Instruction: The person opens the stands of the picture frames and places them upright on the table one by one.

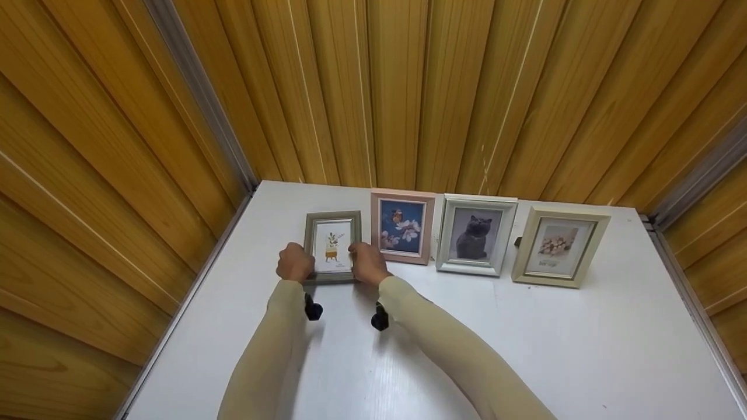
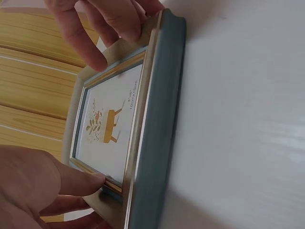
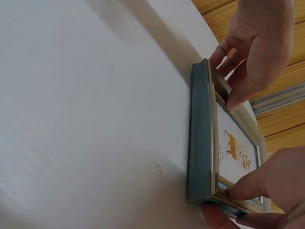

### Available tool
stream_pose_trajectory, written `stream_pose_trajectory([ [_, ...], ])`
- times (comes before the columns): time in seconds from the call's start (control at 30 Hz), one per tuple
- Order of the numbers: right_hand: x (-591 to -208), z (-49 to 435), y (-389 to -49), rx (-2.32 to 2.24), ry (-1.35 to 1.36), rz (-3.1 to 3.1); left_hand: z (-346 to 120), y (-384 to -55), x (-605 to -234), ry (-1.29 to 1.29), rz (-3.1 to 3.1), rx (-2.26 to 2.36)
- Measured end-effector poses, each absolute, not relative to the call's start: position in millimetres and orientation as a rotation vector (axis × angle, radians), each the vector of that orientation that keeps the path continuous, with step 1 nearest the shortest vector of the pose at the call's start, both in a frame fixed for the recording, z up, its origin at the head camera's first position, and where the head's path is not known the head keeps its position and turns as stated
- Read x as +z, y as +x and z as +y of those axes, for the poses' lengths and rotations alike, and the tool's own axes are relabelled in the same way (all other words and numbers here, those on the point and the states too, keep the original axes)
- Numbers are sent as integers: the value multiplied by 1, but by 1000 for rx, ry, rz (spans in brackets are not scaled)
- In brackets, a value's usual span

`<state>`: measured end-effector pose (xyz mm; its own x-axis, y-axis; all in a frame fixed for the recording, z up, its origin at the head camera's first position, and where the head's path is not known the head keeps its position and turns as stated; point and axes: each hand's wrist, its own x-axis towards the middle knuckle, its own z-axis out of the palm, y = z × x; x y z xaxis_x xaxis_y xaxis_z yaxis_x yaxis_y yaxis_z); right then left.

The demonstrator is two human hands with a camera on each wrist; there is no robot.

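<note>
A grey-green picture frame [image 1: 334,277] with a printed plant-in-a-pot picture stands on the white table, leaning back a little. My left hand [image 1: 295,262] grips its left side, the thumb on the front face and the other fingers round behind. On the opposite side my right hand [image 1: 369,263] holds the frame in the same way, thumb in front. The frame's lower edge [image 2: 159,119] sits right at the table surface in the left wrist view. In the right wrist view both thumbs lie on the front border of the picture frame [image 3: 202,138].
To the right stand a pink picture frame [image 1: 402,256] with blossoms, a silver-white picture frame [image 1: 470,268] with a grey cat, and a cream picture frame [image 1: 545,280]. Wooden slat walls [image 1: 397,87] enclose the white table [image 1: 583,350] at the back and sides.
</note>
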<state>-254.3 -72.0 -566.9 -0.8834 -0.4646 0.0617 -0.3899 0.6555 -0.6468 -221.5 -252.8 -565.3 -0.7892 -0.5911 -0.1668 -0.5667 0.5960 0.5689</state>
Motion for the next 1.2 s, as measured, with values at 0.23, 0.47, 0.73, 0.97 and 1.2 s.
stream_pose_trajectory([
  [0.23, -565, -74, -253, -1102, -700, 2874, -254, -215, -558, 959, -2690, -1082],
  [0.47, -558, -81, -251, -1260, -561, 2845, -256, -211, -558, 952, -2571, -1144],
  [0.73, -549, -85, -248, -1359, -515, 2835, -257, -210, -558, 937, -2478, -1165],
  [0.97, -543, -88, -247, -1388, -436, 2838, -260, -210, -559, 921, -2391, -1188],
  [1.2, -539, -88, -251, -1412, -414, 2826, -261, -209, -556, 850, -2323, -1214],
])
